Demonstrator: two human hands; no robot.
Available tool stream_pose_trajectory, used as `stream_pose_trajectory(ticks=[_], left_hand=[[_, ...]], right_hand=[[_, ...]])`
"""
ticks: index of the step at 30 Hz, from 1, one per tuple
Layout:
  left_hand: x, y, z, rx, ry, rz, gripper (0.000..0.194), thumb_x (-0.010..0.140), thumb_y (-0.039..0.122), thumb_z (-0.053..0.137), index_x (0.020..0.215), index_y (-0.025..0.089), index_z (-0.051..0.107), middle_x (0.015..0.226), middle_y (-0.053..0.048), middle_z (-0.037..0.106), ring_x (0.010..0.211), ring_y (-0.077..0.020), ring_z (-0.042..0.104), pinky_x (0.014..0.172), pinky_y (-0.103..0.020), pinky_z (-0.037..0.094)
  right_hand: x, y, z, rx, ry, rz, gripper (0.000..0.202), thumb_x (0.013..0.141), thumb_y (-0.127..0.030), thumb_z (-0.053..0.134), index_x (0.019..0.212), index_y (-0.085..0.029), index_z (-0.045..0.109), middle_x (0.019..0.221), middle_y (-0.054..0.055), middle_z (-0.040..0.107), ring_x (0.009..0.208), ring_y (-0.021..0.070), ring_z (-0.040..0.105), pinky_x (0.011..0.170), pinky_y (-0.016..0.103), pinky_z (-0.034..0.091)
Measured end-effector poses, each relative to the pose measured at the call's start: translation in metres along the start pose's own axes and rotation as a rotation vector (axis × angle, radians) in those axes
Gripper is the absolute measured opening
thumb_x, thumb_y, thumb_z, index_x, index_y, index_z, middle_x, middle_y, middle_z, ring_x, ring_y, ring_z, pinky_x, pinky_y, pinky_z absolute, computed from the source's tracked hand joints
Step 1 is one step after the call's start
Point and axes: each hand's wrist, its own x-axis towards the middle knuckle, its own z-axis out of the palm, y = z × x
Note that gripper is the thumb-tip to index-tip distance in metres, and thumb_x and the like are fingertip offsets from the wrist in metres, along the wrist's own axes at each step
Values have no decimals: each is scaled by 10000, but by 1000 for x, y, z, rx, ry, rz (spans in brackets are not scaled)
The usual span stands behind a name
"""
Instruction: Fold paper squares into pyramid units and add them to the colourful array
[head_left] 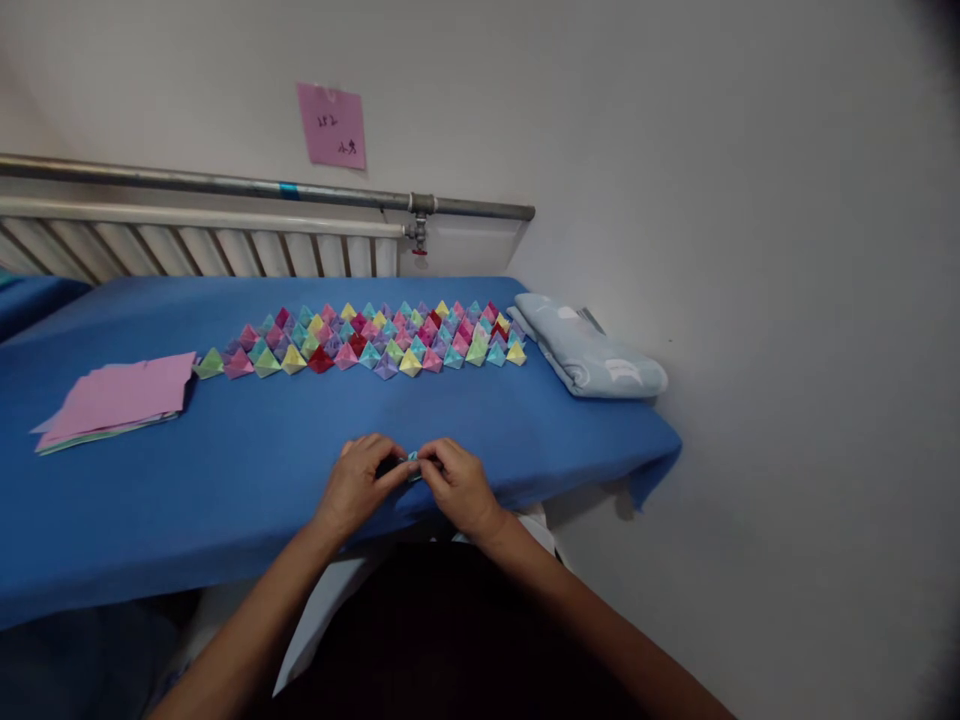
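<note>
Close to the front edge of the blue-covered table, my left hand (367, 478) and my right hand (457, 482) meet around a small light-blue folded paper (413, 457). Thumb and fingers of each hand pinch it from its two sides, and they cover most of it, so its exact shape is hidden. Beyond my hands lie rows of folded paper pieces (386, 366) in pink, yellow, green, blue, purple and red, each with a pointed top. To the left rests a stack of paper sheets (124, 395), pink on top with green and pale edges beneath.
A folded light-blue cloth (600, 355) lies at the table's right end against the wall. The blue tablecloth (247, 470) hangs over the front edge. Behind the table are a white radiator (225, 250) and a metal pipe (360, 195). A pink note (332, 125) is stuck on the wall.
</note>
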Motion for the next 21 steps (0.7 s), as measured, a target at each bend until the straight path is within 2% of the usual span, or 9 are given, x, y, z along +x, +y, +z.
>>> stream_pose_trajectory(ticks=[10,21], left_hand=[[0,2,-4,-2,10,-31,107,832,295,558,854,233,642,856,-1,686,841,-183,608,795,-323,403],[11,13,-2,27,-19,-174,160,773,167,530,812,218,677,878,-13,713,884,-195,622,816,-321,415]], right_hand=[[0,2,1,15,49,37,97,835,-176,516,786,-216,589,751,3,607,709,145,564,666,245,437],[-2,-1,-4,7,61,22,111,812,-157,475,755,-211,554,708,-11,559,660,134,524,634,236,409]])
